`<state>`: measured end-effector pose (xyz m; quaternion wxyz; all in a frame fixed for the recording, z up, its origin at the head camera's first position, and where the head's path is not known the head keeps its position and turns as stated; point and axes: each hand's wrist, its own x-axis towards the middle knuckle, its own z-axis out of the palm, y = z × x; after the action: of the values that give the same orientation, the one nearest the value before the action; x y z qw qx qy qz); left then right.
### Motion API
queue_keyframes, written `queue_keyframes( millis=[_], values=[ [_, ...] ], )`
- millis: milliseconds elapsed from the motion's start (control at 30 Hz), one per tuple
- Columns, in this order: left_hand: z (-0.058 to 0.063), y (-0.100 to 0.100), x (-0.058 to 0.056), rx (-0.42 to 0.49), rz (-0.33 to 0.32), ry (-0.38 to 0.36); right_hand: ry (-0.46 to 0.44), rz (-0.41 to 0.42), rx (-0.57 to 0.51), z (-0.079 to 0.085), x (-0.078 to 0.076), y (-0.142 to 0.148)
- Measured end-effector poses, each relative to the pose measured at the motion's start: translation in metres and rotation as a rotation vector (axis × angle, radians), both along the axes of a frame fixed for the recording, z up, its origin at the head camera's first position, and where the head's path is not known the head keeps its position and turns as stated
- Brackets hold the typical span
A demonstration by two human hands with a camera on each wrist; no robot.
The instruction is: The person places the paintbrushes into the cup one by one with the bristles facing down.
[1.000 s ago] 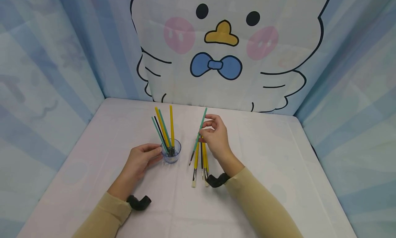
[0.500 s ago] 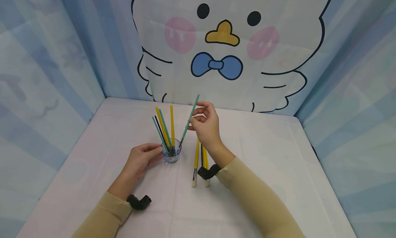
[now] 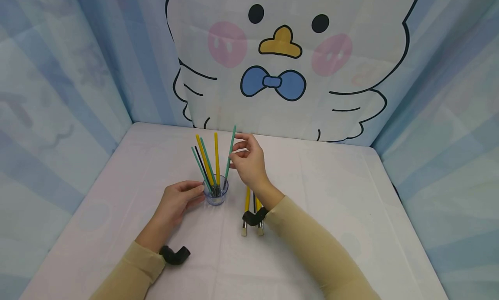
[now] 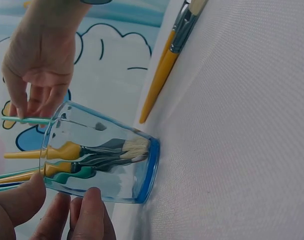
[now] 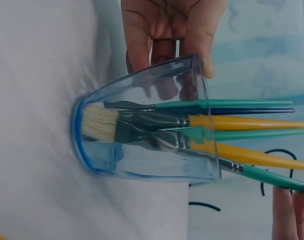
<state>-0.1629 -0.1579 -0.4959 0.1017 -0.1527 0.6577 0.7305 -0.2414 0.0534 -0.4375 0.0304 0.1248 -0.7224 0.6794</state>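
A clear bluish cup (image 3: pixel 215 200) stands upright on the table, with several yellow, green and dark paintbrushes (image 5: pixel 261 123) in it, bristles down. My left hand (image 3: pixel 182 198) grips the cup's left side, thumb at the rim and fingers along the wall in the left wrist view. Over the cup's right side, my right hand (image 3: pixel 249 161) pinches a green paintbrush (image 3: pixel 231 148) by its handle. This brush slants, its bristle end inside the cup's mouth and short of the bottom in the left wrist view.
On the white-covered table (image 3: pixel 331 230), several yellow and dark paintbrushes (image 3: pixel 247 200) lie right of the cup, partly hidden under the right wrist. Patterned blue-and-white cloth (image 3: pixel 351 113) hangs behind and at both sides.
My right hand has carried the green paintbrush leftward from above the lying brushes to the cup, lowering its bristle end into the mouth. My left hand has stayed at the cup.
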Motion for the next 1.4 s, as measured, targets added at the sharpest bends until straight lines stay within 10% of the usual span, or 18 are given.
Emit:
queue_keyframes(
  millis=[1400],
  values=[
    [-0.003,0.0,0.0,0.011,0.002,0.004,-0.118,0.092,0.164,-0.034,0.01,0.006]
  ],
)
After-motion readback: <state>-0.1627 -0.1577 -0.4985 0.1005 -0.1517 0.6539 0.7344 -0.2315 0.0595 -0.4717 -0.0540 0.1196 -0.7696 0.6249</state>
